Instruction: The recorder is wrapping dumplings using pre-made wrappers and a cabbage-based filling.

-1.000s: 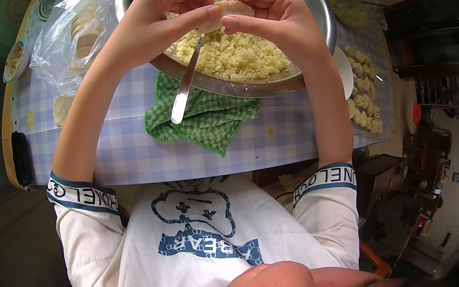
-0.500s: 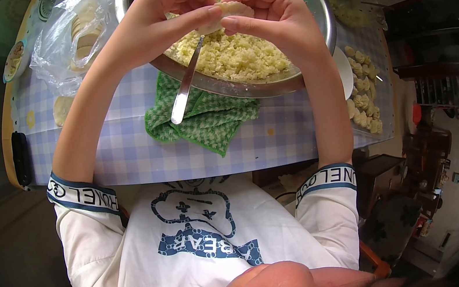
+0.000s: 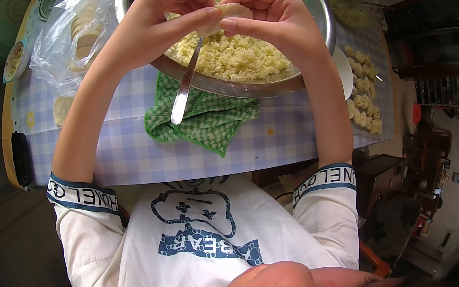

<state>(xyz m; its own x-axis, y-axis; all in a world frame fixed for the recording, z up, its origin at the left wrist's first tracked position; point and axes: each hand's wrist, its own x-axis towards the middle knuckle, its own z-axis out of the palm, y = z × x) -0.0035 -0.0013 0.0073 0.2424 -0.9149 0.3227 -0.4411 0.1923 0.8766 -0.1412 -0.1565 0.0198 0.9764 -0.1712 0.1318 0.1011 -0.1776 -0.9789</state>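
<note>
Above a large steel bowl [image 3: 245, 90] I hold a pale dumpling [image 3: 231, 11] between both hands. My left hand [image 3: 173, 13] pinches its left end with thumb and fingers. On the other end, my right hand [image 3: 269, 11] presses thumb and fingertips along the folded edge. Beneath them the bowl holds crumbly, pale yellow-green filling [image 3: 241, 57]. A metal spoon [image 3: 186, 88] leans over the near rim, its handle pointing toward me and its far end in the filling.
A green checked cloth [image 3: 202, 118] lies before the bowl. On the left are a plastic bag [image 3: 55, 53] with stacked dough wrappers [image 3: 86, 34], a single wrapper [image 3: 62, 110] and a small bowl [image 3: 14, 61]. Several finished dumplings [image 3: 362, 95] sit at right, beside a white plate [image 3: 344, 71].
The hands stay in almost the same place. My fingers have shifted slightly along the dumpling's edge.
</note>
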